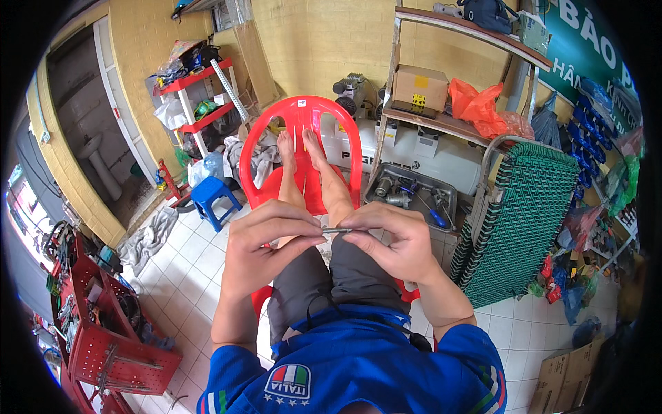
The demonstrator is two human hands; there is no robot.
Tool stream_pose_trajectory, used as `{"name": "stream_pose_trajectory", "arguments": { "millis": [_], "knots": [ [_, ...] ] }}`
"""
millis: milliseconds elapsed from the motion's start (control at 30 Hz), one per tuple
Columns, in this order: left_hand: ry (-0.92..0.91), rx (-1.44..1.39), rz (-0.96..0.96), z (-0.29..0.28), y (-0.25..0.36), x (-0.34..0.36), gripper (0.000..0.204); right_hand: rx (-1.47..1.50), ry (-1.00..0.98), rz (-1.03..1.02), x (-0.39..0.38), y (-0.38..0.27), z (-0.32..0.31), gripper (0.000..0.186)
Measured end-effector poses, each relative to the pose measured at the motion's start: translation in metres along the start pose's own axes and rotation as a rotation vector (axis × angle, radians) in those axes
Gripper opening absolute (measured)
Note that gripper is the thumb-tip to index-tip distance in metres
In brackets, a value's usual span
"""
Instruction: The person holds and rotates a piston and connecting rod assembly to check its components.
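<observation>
- Head view: left hand [270, 238] and right hand [393, 238] meet at mid-picture, over the person's knees, with a slim grey metal rod [335, 230] between them.
- Left hand's grip: thumb and fingertips pinch the rod's left end.
- Right hand's grip: thumb and forefinger pinch the other end — the rod lies roughly level, spanning the small gap.
- Beyond the hands, bare feet [287, 147] rest on a red plastic chair [301, 104].
- Left of that chair, a blue plastic stool [211, 196] stands on white floor tiles [181, 272].
- Right of it, a metal tray [453, 207] holds metal parts and a blue-handled screwdriver [437, 218].
- Further right — a folded green woven cot [527, 214], upright.
- Lower left, a red perforated tool cart [121, 355] carries assorted tools.
</observation>
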State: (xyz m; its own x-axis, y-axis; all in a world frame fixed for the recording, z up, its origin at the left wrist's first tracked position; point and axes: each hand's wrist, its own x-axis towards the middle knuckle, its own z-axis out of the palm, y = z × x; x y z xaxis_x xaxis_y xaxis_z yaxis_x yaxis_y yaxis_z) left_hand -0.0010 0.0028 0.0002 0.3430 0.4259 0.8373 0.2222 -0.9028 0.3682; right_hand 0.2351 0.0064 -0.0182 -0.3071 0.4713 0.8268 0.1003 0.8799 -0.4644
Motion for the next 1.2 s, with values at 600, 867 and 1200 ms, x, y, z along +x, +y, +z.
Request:
{"name": "stream_pose_trajectory", "arguments": {
  "millis": [600,867,1200],
  "knots": [
    [0.071,0.011,-0.025,0.005,0.005,0.004,0.022,0.010,0.003,0.013,-0.001,0.000,0.000,0.018],
    [-0.035,0.025,-0.120,-0.003,0.000,-0.003,0.025,0.008,0.005,-0.007,-0.001,-0.002,0.000,0.018],
    [-0.033,0.007,-0.144,-0.003,0.004,-0.001,0.026,0.009,0.007,-0.001,-0.002,-0.002,0.000,0.019]
  ]
}}
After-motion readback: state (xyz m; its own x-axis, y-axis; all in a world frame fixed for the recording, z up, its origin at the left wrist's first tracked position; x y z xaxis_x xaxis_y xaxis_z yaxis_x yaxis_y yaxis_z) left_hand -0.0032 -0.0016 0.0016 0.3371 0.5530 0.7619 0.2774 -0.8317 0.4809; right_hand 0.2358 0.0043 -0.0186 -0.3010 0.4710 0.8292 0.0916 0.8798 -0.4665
